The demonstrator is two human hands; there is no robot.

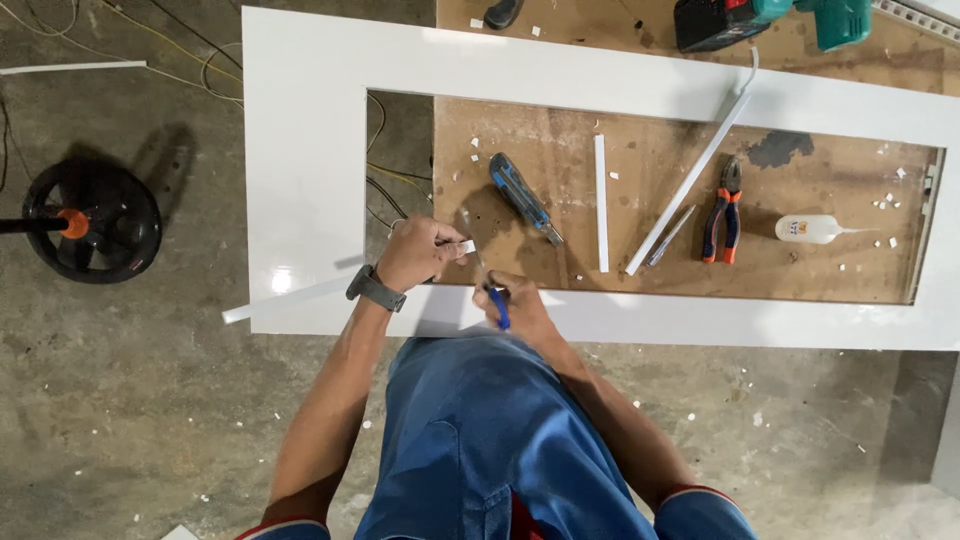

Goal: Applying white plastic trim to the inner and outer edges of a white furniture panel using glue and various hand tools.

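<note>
White frame (300,150), blue-handled screwdriver (522,197) — orange-and-black pliers (724,208), brown board (680,160).

Glossy white frame (310,150) (smooth), rough matt fibreboard table (780,270).

Blue shirt – red-trimmed sleeves, grey wristwatch (376,289), bare forearms

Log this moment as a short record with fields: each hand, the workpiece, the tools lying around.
left hand: grips a long white trim strip near its end
right hand: holds a blue-handled cutter, blade at the strip's end
workpiece: white frame lying flat over a brown board
tools on board: blue screwdriver, pliers, glue bottle, two loose white strips
floor: black fan at left
</note>
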